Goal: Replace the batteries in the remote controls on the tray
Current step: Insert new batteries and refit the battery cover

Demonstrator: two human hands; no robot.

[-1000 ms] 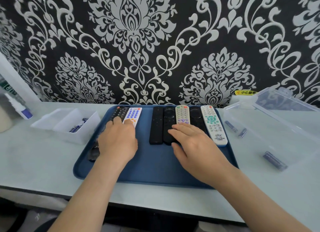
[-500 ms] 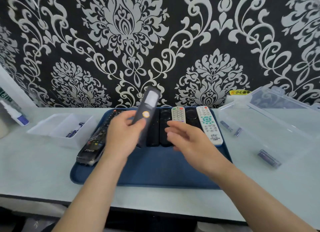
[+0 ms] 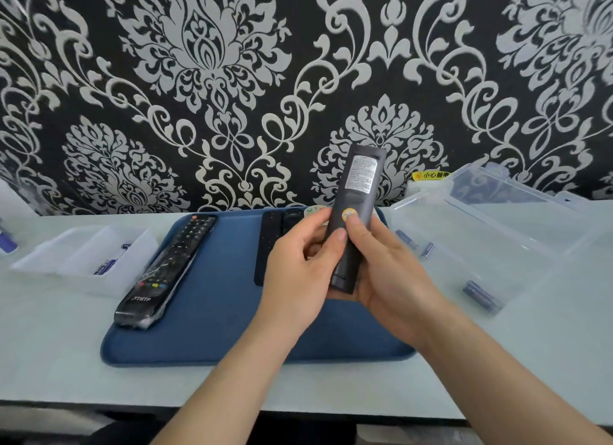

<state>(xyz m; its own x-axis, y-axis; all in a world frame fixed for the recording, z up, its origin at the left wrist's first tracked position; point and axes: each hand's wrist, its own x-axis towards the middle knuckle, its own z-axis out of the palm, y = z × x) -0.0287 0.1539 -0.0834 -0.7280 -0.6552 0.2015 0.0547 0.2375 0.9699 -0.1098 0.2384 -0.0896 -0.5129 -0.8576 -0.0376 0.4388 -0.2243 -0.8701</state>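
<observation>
Both hands hold a dark grey remote point(image 3: 360, 182) upright above the blue tray point(image 3: 212, 338), its back toward me, showing a white label and a round yellow sticker. My left hand point(image 3: 298, 272) grips its left edge and my right hand point(image 3: 388, 272) cradles its lower end, thumb near the sticker. A black remote in clear wrap point(image 3: 167, 272) lies at the tray's left. A slim black remote point(image 3: 267, 245) lies in the middle, others behind my hands are mostly hidden.
A white divided bin point(image 3: 83, 262) with batteries stands left of the tray. On the right is an open clear plastic box point(image 3: 497, 232) holding loose batteries point(image 3: 481, 295). A patterned wall rises right behind the table. The table's front edge lies near my forearms.
My left hand lifted the grey remote from the tray's left side and carried it right and up. My right hand left the middle remotes and took hold of its lower end.
</observation>
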